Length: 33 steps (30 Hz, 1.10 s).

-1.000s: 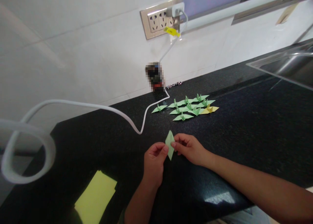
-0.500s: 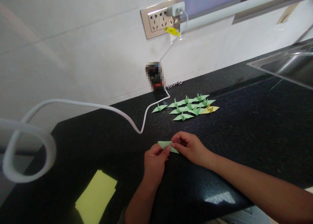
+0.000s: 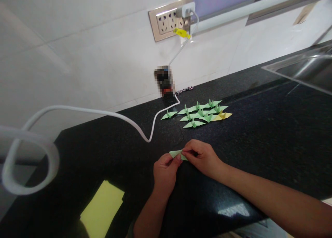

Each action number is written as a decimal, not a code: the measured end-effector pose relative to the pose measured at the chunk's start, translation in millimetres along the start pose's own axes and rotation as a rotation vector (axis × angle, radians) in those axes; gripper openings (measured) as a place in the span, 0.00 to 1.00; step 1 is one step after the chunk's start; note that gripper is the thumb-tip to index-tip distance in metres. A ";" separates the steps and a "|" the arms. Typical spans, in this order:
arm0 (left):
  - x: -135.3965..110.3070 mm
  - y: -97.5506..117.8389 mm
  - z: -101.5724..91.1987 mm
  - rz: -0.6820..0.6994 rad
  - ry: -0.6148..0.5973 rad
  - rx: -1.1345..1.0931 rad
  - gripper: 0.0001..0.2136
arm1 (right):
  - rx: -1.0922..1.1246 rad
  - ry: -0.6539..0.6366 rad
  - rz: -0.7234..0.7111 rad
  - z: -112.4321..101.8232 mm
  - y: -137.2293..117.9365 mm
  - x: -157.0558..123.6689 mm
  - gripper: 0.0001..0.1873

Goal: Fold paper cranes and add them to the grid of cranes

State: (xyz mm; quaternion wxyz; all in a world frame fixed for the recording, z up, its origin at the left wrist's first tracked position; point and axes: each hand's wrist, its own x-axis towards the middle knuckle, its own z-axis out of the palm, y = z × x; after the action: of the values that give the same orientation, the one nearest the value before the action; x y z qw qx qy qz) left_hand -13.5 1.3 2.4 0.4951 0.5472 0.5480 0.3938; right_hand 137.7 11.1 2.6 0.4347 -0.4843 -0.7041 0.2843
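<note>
A small piece of folded light green paper is pinched between both hands, just above the dark countertop. My left hand grips its lower left part, thumb on top. My right hand pinches the right side between thumb and forefinger, covering part of the folds. Beyond the hands stands a group of several green paper cranes, with one yellow paper crane at its right end. To the left of my left forearm lies a stack of yellow paper sheets.
A white cable runs across the counter from a loop at the left. A blurred-out object leans at the wall beside a dark patterned strip. Above is a wall socket with a plug. A metal sink lies right.
The folded paper has turned slightly in my fingers, and less of its lower right point shows. Both hands stay nearly in place; the cranes have not moved.
</note>
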 end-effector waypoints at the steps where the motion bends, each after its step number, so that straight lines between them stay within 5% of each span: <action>1: 0.0 -0.1 0.1 0.005 -0.002 0.004 0.11 | 0.004 0.001 -0.004 0.2 -0.2 -0.1 0.03; 10: -1.9 2.3 2.1 -0.003 -0.013 0.006 0.11 | -0.044 -0.032 0.027 -0.6 -8.1 -1.7 0.03; 17: -5.2 13.1 2.4 0.184 0.049 0.200 0.08 | -0.168 0.007 -0.061 2.5 -11.2 -2.4 0.03; 33: -6.5 5.1 7.2 0.071 0.124 0.030 0.09 | -0.243 0.005 -0.205 2.2 -6.7 -1.4 0.04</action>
State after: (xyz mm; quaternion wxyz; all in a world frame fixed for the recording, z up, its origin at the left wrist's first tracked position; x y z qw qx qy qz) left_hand -6.0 -5.4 6.6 0.4376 0.5484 0.5637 0.4360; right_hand 133.0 7.4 6.7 0.4016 -0.4595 -0.7779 0.1499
